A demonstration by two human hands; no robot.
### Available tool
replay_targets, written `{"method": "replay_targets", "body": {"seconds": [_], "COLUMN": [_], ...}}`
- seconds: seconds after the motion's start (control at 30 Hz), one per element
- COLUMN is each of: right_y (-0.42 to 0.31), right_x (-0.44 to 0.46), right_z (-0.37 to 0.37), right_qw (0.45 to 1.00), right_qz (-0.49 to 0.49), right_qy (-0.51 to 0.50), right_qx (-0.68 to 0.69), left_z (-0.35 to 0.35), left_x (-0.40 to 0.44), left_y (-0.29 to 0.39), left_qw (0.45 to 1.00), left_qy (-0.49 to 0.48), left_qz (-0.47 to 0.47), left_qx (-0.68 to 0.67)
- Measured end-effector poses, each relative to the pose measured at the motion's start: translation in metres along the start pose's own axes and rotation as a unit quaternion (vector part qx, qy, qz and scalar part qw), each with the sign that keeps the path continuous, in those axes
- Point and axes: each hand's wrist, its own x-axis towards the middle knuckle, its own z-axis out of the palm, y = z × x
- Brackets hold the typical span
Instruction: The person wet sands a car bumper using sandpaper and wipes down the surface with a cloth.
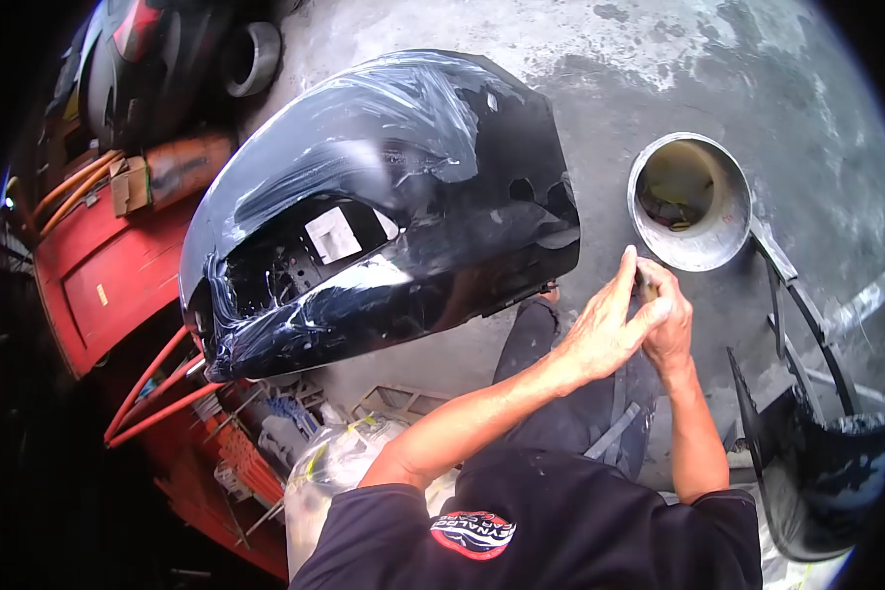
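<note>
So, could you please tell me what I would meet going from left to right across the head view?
A red metal panel, a glossy black curved panel with whitish smears, the person's left hand, a round grey bucket, and a black curved part with pale patches.

A glossy black curved panel [521,147], streaked with grayish-white film over its upper curve and around its opening, was set lengthwise at a slant, left of both hands. A small dark item [645,283] — mostly hidden — was seen between the fingers of the left hand [600,334] and right hand [671,329]. A round, pale-rimmed bucket [715,241], partly filled with murky liquid, was stood upright on the concrete floor [600,88] just beyond the fingertips.
</note>
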Motion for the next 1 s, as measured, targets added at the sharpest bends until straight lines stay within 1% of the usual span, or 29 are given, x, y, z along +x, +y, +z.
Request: {"method": "replay_targets", "body": {"seconds": [0.03,0.1,0.13,0.17,0.2,0.23,0.3,0.33,0.37,0.4,0.43,0.5,0.57,0.6,0.63,0.7,0.73,0.77,0.8,0.83,0.87,0.9,0.93,1.0], "right_y": [0.015,0.069,0.099,0.128,0.141,0.183,0.228,0.261,0.296,0.329,0.356,0.39,0.435,0.463,0.485,0.536,0.595,0.652,0.667,0.684,0.703,0.734,0.748,0.753], "right_x": [0.006,0.015,0.021,0.022,0.028,0.029,0.045,0.049,0.048,0.05,0.053,0.067,0.081,0.087,0.097,0.099,0.086,0.074,0.073,0.079,0.085,0.088,0.091,0.096], "right_z": [-0.002,0.01,0.027,0.028,0.02,0.021,0.02,0.02,0.028,0.033,0.037,0.042,0.05,0.057,0.058,0.072,0.076,0.08,0.092,0.105,0.118,0.137,0.147,0.145], "right_qw": [0.998,0.966,0.968,0.966,0.965,0.958,0.927,0.921,0.916,0.912,0.908,0.901,0.906,0.901,0.891,0.911,0.891,0.781,0.923,0.928,0.899,0.859,0.823,0.771], "right_qz": [0.067,0.251,0.236,0.235,0.234,0.26,0.359,0.371,0.383,0.394,0.398,0.413,0.392,0.402,0.429,0.349,0.157,-0.083,0.078,0.14,0.18,0.199,0.2,0.198], "right_qy": [-0.004,0.031,0.054,0.09,0.111,0.116,0.101,0.102,0.101,0.099,0.108,0.112,0.117,0.108,0.072,0.062,-0.091,-0.14,-0.089,-0.122,-0.194,-0.274,-0.336,-0.415], "right_qx": [0.008,0.053,0.071,0.065,0.037,-0.003,-0.045,-0.054,-0.061,-0.066,-0.068,-0.067,-0.111,-0.123,-0.133,-0.211,-0.415,-0.603,-0.366,-0.323,-0.349,-0.385,-0.413,-0.439], "left_z": [0.0,-0.024,-0.046,-0.066,-0.082,-0.098,-0.133,-0.149,-0.159,-0.17,-0.179,-0.175,-0.159,-0.156,-0.154,-0.159,-0.156,-0.162,-0.17,-0.177,-0.176,-0.173,-0.168,-0.174], "left_x": [0.0,-0.006,-0.013,-0.02,-0.03,-0.04,-0.06,-0.071,-0.075,-0.081,-0.091,-0.085,-0.059,-0.056,-0.051,-0.045,-0.046,-0.052,-0.061,-0.073,-0.074,-0.073,-0.079,-0.08], "left_y": [-0.008,-0.005,0.015,0.035,0.043,0.044,0.048,0.045,0.05,0.049,0.046,0.045,0.044,0.039,0.037,0.028,0.027,0.024,0.025,0.027,0.028,0.03,0.034,0.036], "left_qw": [0.994,0.95,0.932,0.898,0.868,0.837,0.812,0.762,0.732,0.718,0.716,0.682,0.642,0.632,0.641,0.649,0.649,0.661,0.656,0.645,0.643,0.643,0.642,0.643], "left_qy": [0.028,0.066,0.073,0.072,0.092,0.124,0.167,0.209,0.212,0.212,0.201,0.204,0.234,0.237,0.237,0.246,0.254,0.251,0.256,0.254,0.256,0.266,0.271,0.275], "left_qz": [0.047,0.149,0.193,0.21,0.234,0.254,0.223,0.189,0.115,0.051,0.029,0.01,0.095,0.09,0.097,0.114,0.087,0.048,0.001,-0.036,-0.023,-0.031,-0.032,-0.004], "left_qx": [0.092,0.266,0.298,0.379,0.428,0.469,0.513,0.583,0.638,0.661,0.668,0.703,0.724,0.732,0.724,0.711,0.712,0.706,0.71,0.72,0.721,0.717,0.717,0.715]}}
